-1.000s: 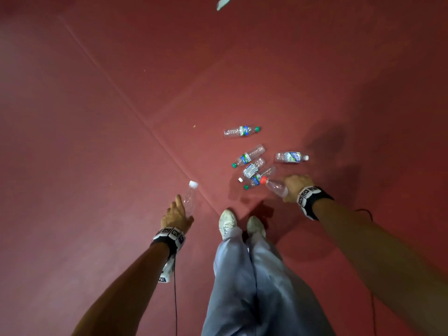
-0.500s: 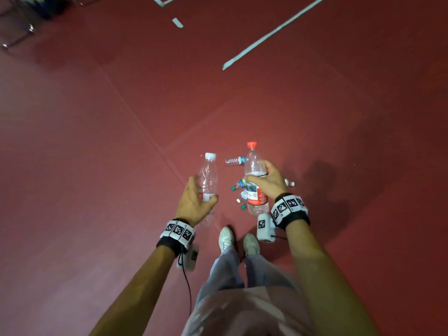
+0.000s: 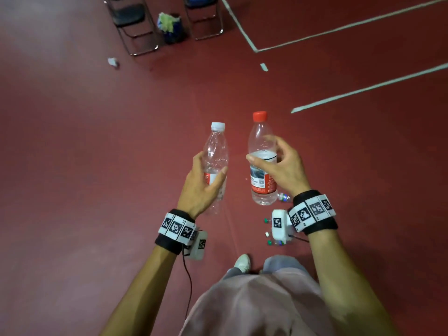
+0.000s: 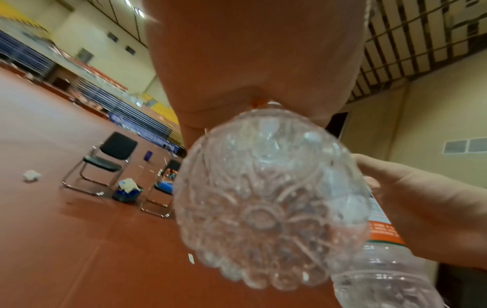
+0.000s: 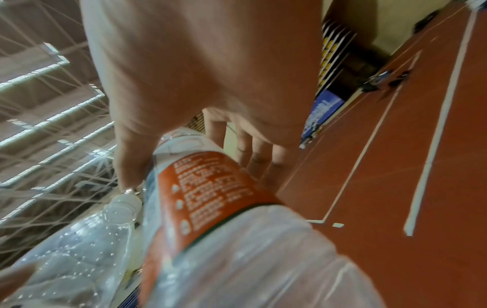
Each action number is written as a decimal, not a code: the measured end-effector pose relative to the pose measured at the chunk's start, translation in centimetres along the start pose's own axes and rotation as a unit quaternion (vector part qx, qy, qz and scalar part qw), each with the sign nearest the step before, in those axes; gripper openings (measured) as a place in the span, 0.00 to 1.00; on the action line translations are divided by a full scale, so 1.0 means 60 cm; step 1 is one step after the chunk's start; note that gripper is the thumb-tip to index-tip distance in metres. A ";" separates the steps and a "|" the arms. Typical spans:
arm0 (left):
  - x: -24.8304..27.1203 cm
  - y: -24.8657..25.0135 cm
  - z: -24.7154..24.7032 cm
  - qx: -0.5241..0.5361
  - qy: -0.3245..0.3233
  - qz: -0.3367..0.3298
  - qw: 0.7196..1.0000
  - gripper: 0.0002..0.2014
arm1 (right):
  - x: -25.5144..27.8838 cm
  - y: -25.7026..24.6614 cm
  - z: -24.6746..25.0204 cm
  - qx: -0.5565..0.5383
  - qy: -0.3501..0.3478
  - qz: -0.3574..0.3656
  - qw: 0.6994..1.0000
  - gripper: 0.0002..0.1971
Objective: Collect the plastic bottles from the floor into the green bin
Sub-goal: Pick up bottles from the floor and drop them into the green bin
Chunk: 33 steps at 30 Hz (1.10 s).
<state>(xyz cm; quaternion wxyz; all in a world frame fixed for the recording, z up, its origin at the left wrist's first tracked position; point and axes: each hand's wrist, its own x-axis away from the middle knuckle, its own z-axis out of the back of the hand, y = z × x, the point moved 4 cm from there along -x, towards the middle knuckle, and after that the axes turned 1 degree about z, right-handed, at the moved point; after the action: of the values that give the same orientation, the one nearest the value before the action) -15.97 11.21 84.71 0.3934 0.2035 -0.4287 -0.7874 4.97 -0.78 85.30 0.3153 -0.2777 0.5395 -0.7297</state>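
The person's left hand (image 3: 202, 185) is wrapped round the lower half of a clear plastic bottle with a white cap (image 3: 215, 163), thumb on one side and fingers on the other, holding it upright and off the dark red sports floor (image 3: 97, 146). The left wrist view looks straight at this bottle's moulded base (image 4: 266, 208); whether there is liquid in it I cannot tell. The right hand (image 3: 282, 167) holds a clear plastic bottle with a red cap and red label (image 3: 263, 170) beside the first, also upright, thumb across the front above the label and fingers curled behind. The two bottles are near each other but apart. The red-capped one looks empty, only droplets showing on its wall.

More small clear bottles with green caps (image 3: 272, 232) lie on the floor just below the right wrist, mostly hidden by the white wrist camera (image 3: 278, 224). Farther off stand two black folding chairs (image 3: 132, 23), and between them a dark blue bin (image 3: 171, 27) stuffed with pale crumpled material. A crumpled white scrap (image 3: 112, 61) lies near the chairs. White court lines (image 3: 363, 89) cross the floor at the right. No green bin can be made out
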 end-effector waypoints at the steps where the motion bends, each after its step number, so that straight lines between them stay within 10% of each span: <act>1: 0.013 0.001 0.013 -0.002 0.020 0.006 1.000 0.35 | -0.004 -0.016 -0.011 0.010 -0.024 0.013 1.000 0.32; 11: 0.303 -0.011 0.091 0.022 0.271 0.147 0.951 0.30 | 0.081 -0.103 -0.164 0.040 -0.288 0.114 0.950 0.32; 18: 0.615 -0.029 0.089 -0.015 0.422 0.288 0.859 0.29 | 0.339 -0.125 -0.349 0.075 -0.522 0.208 0.824 0.36; 33: 1.382 0.104 -0.066 -0.026 0.747 0.468 0.472 0.30 | 1.186 -0.153 -0.431 -0.002 -0.822 0.344 0.454 0.36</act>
<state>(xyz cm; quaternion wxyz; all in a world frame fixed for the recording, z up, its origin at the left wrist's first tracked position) -60.99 -58.71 89.13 0.8798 0.4729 0.0167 -0.0462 -61.81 -37.01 91.97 0.8372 -0.5405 0.0827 0.0060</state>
